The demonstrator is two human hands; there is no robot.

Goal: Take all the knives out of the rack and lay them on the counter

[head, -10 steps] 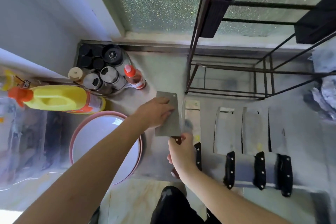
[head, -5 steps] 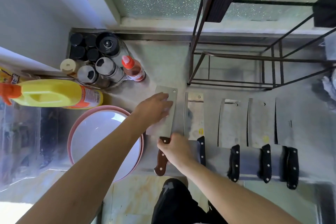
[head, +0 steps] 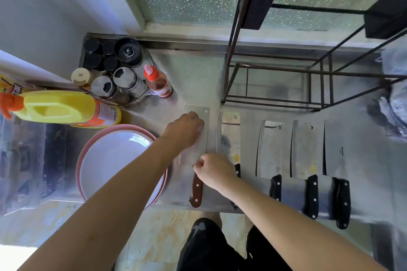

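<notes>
Several cleavers lie side by side on the steel counter (head: pixel 198 77), blades pointing away from me. The leftmost, a brown-handled cleaver (head: pixel 196 191), lies flat. My left hand (head: pixel 185 130) rests palm down on its blade, fingers spread. My right hand (head: pixel 214 170) is curled around the heel of that blade, just above the handle. To the right lie a black-handled cleaver (head: pixel 230 136), partly hidden under my right hand, and three more black-handled cleavers (head: pixel 307 149). The dark wire rack (head: pixel 273 100) stands behind them with no knives showing in it.
A pink basin holding a white plate (head: pixel 114 160) sits just left of the brown-handled cleaver. Behind it are a yellow bottle (head: pixel 59 108) on its side, seasoning shakers (head: pixel 123 77) and a red-capped sauce bottle (head: pixel 157 82). Crumpled plastic (head: pixel 394 103) lies far right. The knife handles overhang the counter's front edge.
The brown-handled cleaver came down from above the counter and now lies flat, left of the others. My right hand slid off the handle up to the blade's heel.
</notes>
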